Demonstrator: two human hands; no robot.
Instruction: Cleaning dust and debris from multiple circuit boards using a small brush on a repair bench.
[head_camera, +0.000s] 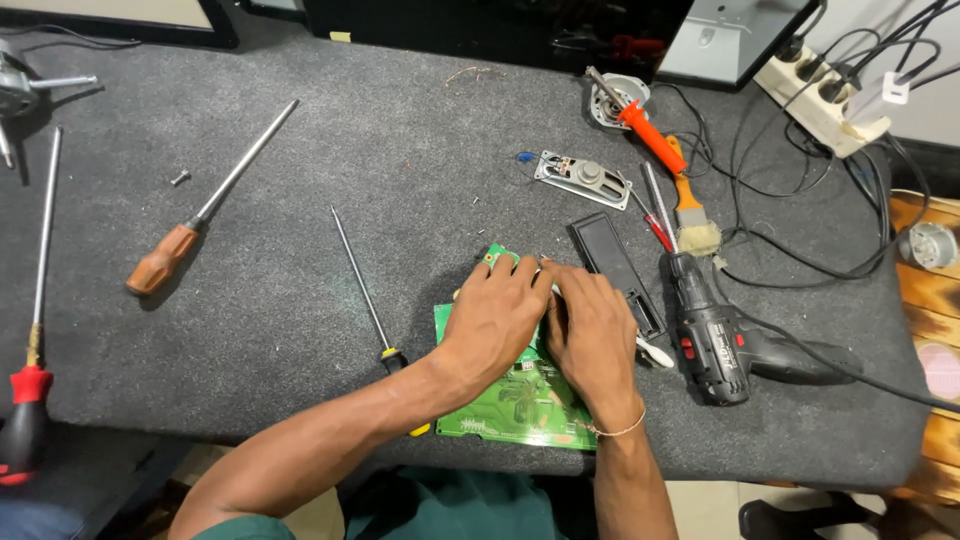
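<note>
A green circuit board (520, 405) lies flat on the grey felt table top (300, 300) near its front edge. My left hand (495, 320) rests palm down on the board's far left part, fingers together. My right hand (592, 330) lies beside it on the board's far right part, fingertips touching the left hand's fingers. What is under the fingers is hidden. A long thin screwdriver with a black and yellow handle (365, 295) lies just left of the board.
A black cordless drill (715, 340) and a black plastic strip (615, 270) lie right of the board. Farther back are an orange-handled brush (690, 205), a small speaker (580, 178), cables and a power strip (820, 100). Brown-handled (165, 255) and red-handled (30, 385) screwdrivers lie left.
</note>
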